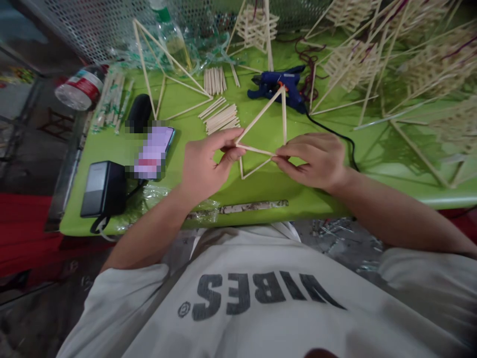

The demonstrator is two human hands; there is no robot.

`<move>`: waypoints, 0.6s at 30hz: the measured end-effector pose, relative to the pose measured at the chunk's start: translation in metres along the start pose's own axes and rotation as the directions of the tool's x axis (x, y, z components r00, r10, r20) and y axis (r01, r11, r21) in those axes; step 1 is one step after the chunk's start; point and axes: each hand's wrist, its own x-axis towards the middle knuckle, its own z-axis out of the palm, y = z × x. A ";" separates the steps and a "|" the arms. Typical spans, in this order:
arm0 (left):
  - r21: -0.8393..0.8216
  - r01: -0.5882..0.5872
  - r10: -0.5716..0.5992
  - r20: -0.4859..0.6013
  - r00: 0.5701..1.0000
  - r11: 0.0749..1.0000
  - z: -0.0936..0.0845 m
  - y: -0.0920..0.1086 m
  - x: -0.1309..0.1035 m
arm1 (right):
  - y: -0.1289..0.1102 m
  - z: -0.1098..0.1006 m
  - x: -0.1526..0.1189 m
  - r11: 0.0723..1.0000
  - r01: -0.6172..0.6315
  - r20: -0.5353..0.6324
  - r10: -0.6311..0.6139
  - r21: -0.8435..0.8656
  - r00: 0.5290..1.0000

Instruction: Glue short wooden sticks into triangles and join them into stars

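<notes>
Between my hands is a wooden stick frame (260, 150) made of thin sticks joined in triangles. My left hand (208, 161) pinches its left corner between thumb and fingers. At the right corner, the thumb and fingertips of my right hand (313, 158) are closed on the same frame. The frame's top corner overlaps a blue glue gun (278, 82) lying behind it on the green table (261, 191). Short stick bundles (222, 119) lie just beyond my left hand.
A phone (154, 151), a black power bank (104, 189) and a dark cylinder (140, 113) lie at left. A larger stick frame (167, 52) stands behind them. Stacked stick structures (354, 62) fill the right back. A flat strip (253, 206) lies along the near edge.
</notes>
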 end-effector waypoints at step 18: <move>0.274 0.284 -0.389 0.506 0.770 0.919 -0.013 -0.015 0.013 | -0.015 0.023 -0.013 0.959 -0.285 0.401 0.262 -0.003 0.878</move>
